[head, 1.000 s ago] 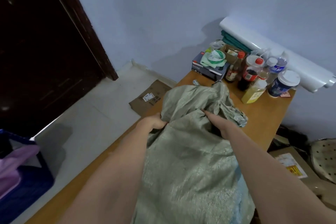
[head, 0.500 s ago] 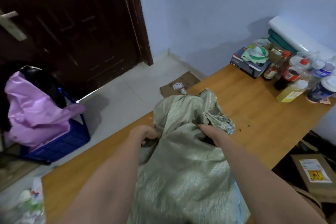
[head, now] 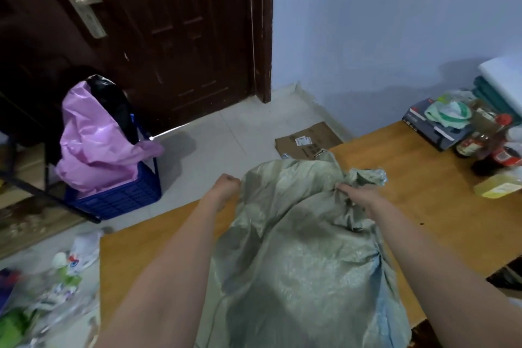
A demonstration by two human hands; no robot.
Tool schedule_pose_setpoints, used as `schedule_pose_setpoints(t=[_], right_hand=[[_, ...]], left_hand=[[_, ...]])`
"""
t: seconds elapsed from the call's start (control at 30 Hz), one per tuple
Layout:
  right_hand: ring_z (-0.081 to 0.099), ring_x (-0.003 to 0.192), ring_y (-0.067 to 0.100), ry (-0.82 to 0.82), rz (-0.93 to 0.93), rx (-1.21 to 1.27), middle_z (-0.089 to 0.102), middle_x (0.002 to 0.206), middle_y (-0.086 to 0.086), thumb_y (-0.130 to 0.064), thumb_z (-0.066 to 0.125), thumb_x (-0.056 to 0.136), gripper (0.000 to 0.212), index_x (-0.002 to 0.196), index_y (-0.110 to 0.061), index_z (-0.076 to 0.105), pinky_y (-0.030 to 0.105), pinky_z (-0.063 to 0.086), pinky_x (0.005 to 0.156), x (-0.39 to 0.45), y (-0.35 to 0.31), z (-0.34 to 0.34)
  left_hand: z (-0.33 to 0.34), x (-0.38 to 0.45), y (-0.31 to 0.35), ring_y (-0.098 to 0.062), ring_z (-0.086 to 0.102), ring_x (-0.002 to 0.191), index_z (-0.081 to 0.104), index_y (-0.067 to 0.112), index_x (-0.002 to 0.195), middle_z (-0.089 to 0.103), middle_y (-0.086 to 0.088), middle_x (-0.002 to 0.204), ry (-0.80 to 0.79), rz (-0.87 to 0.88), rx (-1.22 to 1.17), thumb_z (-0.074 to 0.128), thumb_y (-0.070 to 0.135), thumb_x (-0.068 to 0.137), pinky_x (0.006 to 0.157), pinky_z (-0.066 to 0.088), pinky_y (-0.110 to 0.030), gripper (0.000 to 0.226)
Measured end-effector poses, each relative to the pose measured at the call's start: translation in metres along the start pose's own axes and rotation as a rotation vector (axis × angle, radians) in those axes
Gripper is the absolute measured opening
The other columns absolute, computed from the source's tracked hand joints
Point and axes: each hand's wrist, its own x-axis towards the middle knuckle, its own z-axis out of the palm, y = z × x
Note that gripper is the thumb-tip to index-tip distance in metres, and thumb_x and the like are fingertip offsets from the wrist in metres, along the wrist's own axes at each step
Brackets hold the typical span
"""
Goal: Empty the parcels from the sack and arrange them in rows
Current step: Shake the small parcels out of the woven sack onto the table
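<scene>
Woven grey-green fabric fills the head view: the sack (head: 296, 248) lies slumped on the wooden desk (head: 423, 178), its mouth at the far end. The left hand (head: 227, 182) is fisted on the sack's left edge; the right hand (head: 357, 192) is clenched in the bunched cloth of the mouth. Compared with a second ago, the sack has been dragged back from the bottles (head: 491, 150), leaving bare desk beyond it, probably room for tipping out. No parcels show yet; they are hidden inside, their number unknowable. The litter (head: 56, 277) on the floor at the lower left is blurred.
</scene>
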Motion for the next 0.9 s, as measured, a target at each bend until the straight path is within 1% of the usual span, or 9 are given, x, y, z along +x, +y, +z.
schedule_pose_setpoints(t=[0.1, 0.2, 0.27, 0.33, 0.47, 0.53, 0.63, 0.77, 0.9], right_hand=[[0.057, 0.122, 0.032, -0.04, -0.019, 0.085, 0.057, 0.138, 0.01, -0.066, 0.082, 0.058, 0.104, 0.138, -0.009, 0.051, 0.045, 0.047, 0.102, 0.036, 0.009, -0.011], [0.056, 0.124, 0.032, -0.085, 0.015, 0.109, 0.057, 0.138, 0.009, -0.073, 0.087, 0.031, 0.13, 0.139, -0.012, 0.049, 0.055, 0.043, 0.106, 0.098, 0.035, -0.019], [0.06, 0.118, 0.033, -0.082, 0.04, 0.136, 0.062, 0.132, 0.012, -0.062, 0.094, 0.039, 0.115, 0.134, -0.011, 0.053, 0.054, 0.046, 0.104, 0.081, 0.027, -0.016], [0.063, 0.111, 0.033, -0.085, 0.067, 0.17, 0.065, 0.124, 0.015, -0.043, 0.092, 0.062, 0.087, 0.13, -0.006, 0.054, 0.051, 0.049, 0.102, 0.058, 0.017, -0.009], [0.061, 0.113, 0.033, -0.115, 0.071, 0.197, 0.063, 0.123, 0.012, -0.033, 0.085, 0.074, 0.077, 0.136, -0.004, 0.051, 0.045, 0.05, 0.101, 0.05, 0.01, 0.001], [0.058, 0.119, 0.034, -0.099, 0.059, 0.202, 0.061, 0.124, 0.012, -0.031, 0.083, 0.078, 0.07, 0.134, -0.003, 0.051, 0.04, 0.05, 0.093, 0.054, 0.009, 0.004], [0.059, 0.106, 0.031, -0.1, 0.035, 0.204, 0.062, 0.12, 0.012, -0.034, 0.085, 0.076, 0.069, 0.131, -0.007, 0.053, 0.039, 0.05, 0.086, 0.065, 0.01, 0.011], [0.062, 0.103, 0.028, -0.108, -0.001, 0.129, 0.065, 0.118, 0.009, -0.032, 0.089, 0.07, 0.075, 0.132, -0.006, 0.056, 0.043, 0.053, 0.096, 0.081, 0.01, 0.018], [0.065, 0.106, 0.03, -0.173, 0.042, 0.065, 0.067, 0.117, 0.009, -0.035, 0.089, 0.071, 0.074, 0.132, -0.008, 0.056, 0.044, 0.055, 0.094, 0.087, 0.011, 0.028]], left_hand=[[0.009, 0.015, 0.008, -0.033, 0.042, 0.132, 0.036, 0.015, 0.143, 0.039, -0.013, 0.148, 0.007, 0.008, -0.114, 0.045, 0.035, 0.103, 0.094, 0.035, -0.039, 0.046], [0.021, 0.029, 0.013, -0.031, 0.039, 0.137, 0.019, 0.018, 0.153, 0.033, -0.012, 0.154, -0.033, -0.017, -0.184, 0.045, 0.045, 0.101, 0.094, 0.033, -0.035, 0.064], [0.028, 0.039, 0.012, -0.033, 0.036, 0.14, 0.012, 0.021, 0.155, 0.029, -0.012, 0.158, -0.07, -0.049, -0.222, 0.046, 0.055, 0.097, 0.105, 0.035, -0.04, 0.075], [0.035, 0.048, 0.008, -0.035, 0.029, 0.145, 0.007, 0.026, 0.157, 0.022, -0.01, 0.162, -0.085, -0.101, -0.229, 0.048, 0.066, 0.091, 0.115, 0.031, -0.047, 0.087], [0.042, 0.054, 0.006, -0.033, 0.02, 0.149, -0.001, 0.026, 0.158, 0.01, -0.006, 0.165, -0.13, -0.194, -0.232, 0.047, 0.082, 0.079, 0.118, 0.025, -0.051, 0.107], [0.044, 0.067, 0.005, -0.035, 0.03, 0.144, 0.006, 0.025, 0.158, 0.019, -0.008, 0.163, -0.146, -0.225, -0.255, 0.051, 0.091, 0.065, 0.116, 0.031, -0.052, 0.122], [0.05, 0.109, -0.013, -0.034, 0.054, 0.126, 0.03, 0.026, 0.151, 0.046, -0.009, 0.148, -0.166, -0.268, -0.276, 0.062, 0.098, 0.033, 0.106, 0.044, -0.052, 0.142], [0.055, 0.101, 0.001, -0.03, 0.07, 0.1, 0.063, 0.016, 0.125, 0.072, -0.012, 0.112, -0.261, -0.258, -0.27, 0.066, 0.083, 0.046, 0.095, 0.054, -0.048, 0.104], [0.058, 0.086, 0.015, -0.03, 0.072, 0.094, 0.07, 0.014, 0.116, 0.075, -0.014, 0.103, -0.28, -0.242, -0.281, 0.058, 0.072, 0.075, 0.085, 0.058, -0.042, 0.071]])
